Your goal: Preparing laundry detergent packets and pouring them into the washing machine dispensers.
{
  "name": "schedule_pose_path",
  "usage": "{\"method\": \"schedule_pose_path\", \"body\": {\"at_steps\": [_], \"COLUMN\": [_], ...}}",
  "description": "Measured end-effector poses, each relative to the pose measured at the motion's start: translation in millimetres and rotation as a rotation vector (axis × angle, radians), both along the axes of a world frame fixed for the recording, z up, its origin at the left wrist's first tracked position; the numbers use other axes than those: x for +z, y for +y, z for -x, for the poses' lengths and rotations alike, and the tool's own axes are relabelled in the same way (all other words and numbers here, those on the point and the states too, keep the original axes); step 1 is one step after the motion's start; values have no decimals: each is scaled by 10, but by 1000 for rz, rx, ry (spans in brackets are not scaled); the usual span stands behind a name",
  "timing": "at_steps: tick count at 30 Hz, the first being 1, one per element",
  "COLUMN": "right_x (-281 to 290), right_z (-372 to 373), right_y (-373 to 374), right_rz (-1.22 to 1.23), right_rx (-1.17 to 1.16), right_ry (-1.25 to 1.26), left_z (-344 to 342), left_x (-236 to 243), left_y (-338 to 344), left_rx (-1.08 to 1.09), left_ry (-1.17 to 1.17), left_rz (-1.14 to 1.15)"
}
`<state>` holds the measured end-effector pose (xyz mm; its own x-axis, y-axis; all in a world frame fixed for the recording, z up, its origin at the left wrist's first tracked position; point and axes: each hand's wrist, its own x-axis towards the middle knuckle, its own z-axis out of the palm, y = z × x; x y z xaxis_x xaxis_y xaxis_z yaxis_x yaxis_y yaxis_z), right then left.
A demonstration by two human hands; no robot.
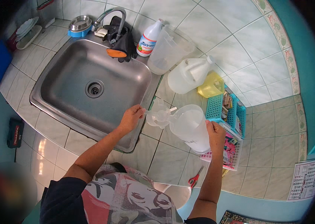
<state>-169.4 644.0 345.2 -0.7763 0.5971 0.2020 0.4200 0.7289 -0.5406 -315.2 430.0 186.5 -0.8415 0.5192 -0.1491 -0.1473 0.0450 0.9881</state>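
My right hand (215, 135) is closed on the right side of a translucent white plastic jug (191, 125), held tilted over the tiled counter beside the sink. My left hand (132, 118) pinches the handle end of a small clear plastic piece (157, 117), rounded like a cup or funnel; its exact kind I cannot make out. That clear piece sits right at the jug's spout, and whether the two touch is unclear. Any liquid inside the jug cannot be made out.
A steel sink (94, 71) with a curved faucet (109, 15) lies left. Behind stand a bleach bottle (148, 41), a clear container (168, 50), a handled plastic jug (187, 76) and a yellow cup (211, 85). Baskets (215, 106) stand right. Red-handled scissors (194, 181) lie at the front edge.
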Motion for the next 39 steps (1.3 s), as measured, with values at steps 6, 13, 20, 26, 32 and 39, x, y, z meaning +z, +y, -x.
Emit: {"method": "schedule_pose_path", "body": {"at_steps": [6, 13, 20, 26, 32, 39], "right_x": [-90, -118, -168, -177, -186, -180], "right_z": [-75, -199, -297, -320, -323, -309], "right_y": [116, 174, 230, 218, 199, 130], "right_rz": [117, 539, 598, 647, 652, 636], "right_rx": [-48, -210, -319, -347, -337, -287], "right_ry": [59, 340, 490, 547, 547, 531], "left_z": [15, 5, 0, -10, -62, -77], "left_x": [-97, 75, 396, 489, 518, 515], "left_y": [17, -14, -21, -14, -36, -55], "left_rx": [1, 21, 30, 4, -81, -111], "left_ry": [26, 166, 682, 1039, 1308, 1315], "left_rz": [-25, 44, 175, 182, 155, 171]}}
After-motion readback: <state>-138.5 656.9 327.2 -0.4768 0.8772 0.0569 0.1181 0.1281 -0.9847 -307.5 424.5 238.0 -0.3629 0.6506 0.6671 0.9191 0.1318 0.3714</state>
